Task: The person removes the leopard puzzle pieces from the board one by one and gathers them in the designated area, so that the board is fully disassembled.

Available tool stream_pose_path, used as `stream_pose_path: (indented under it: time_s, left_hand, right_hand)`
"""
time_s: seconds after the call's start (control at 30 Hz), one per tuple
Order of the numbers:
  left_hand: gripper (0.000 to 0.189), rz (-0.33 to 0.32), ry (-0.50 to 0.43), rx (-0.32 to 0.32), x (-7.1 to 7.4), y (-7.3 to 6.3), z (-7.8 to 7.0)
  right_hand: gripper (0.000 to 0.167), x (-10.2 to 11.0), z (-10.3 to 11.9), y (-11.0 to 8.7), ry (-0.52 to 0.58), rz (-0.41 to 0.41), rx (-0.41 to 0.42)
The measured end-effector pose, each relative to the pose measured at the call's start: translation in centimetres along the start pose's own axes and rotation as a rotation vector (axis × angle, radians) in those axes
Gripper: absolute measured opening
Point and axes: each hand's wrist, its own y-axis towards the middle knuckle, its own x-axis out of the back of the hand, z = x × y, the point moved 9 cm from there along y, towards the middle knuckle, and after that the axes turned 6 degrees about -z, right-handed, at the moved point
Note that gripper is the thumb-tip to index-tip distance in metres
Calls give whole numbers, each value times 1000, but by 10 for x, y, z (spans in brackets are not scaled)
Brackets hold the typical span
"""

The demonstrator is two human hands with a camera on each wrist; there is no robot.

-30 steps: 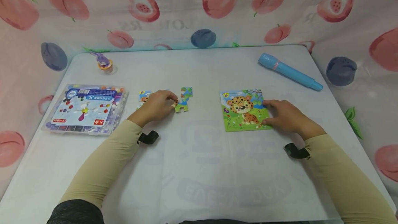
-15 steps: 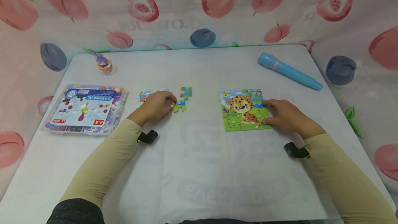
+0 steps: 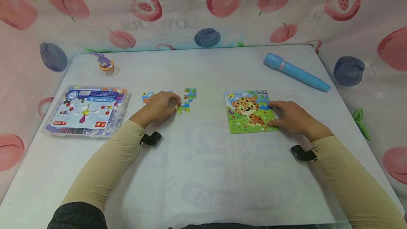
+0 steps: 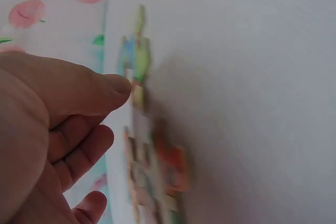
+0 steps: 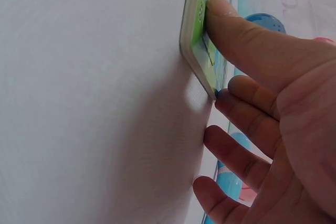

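Observation:
My left hand is over a group of jigsaw pieces left of centre, covering part of them. Its thumb and fingertips pinch a green-and-blue puzzle piece at the group's right side. Another piece lies just behind it, and one with a sunflower corner shows on the left. In the left wrist view the thumb tip meets the blurred pieces; the index finger is hidden behind it. My right hand rests at the right edge of a square leopard puzzle, thumb on its face, other fingers relaxed.
A clear plastic case of coloured beads with a printed label lies on the left. Behind it stands a small purple rabbit figure. A blue cylinder, like a thick marker, lies at the back right. Fruit-print cloth hangs behind the table.
The green-and-blue piece has slid slightly left under my left fingers, closer to the pieces beneath the hand. My right hand and the leopard puzzle stay in place.

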Motion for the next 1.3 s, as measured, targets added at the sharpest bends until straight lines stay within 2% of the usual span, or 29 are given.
stream_pose_path:
  time_s: [0.1,0.23,0.37,0.5,0.73,0.97,1.1,1.3]
  left_hand:
    - [35,-26,-24,-12,6,0,-7]
    - [39,-46,-43,-60,9,1,-23]
    - [44,-56,-58,-108,5,3,-37]
    - [48,-62,-32,-151,-1,5,-50]
    - [52,-26,-63,-175,-21,9,-69]
    - [55,18,-2,-204,-49,12,-88]
    - [56,46,-38,-221,-62,13,-99]
    - [56,74,-64,-209,-83,15,-114]
  right_hand:
    - [79,1,0,0,-3,1,-2]
    - [79,1,0,0,1,1,-8]
    - [79,0,-1,0,9,1,-9]
    - [78,0,-1,0,12,-1,-8]
    - [77,0,-1,0,19,-2,-11]
    - [78,1,0,0,14,-2,-7]
    - [78,1,1,0,15,-2,-4]
    - [78,0,0,-1,18,0,-15]
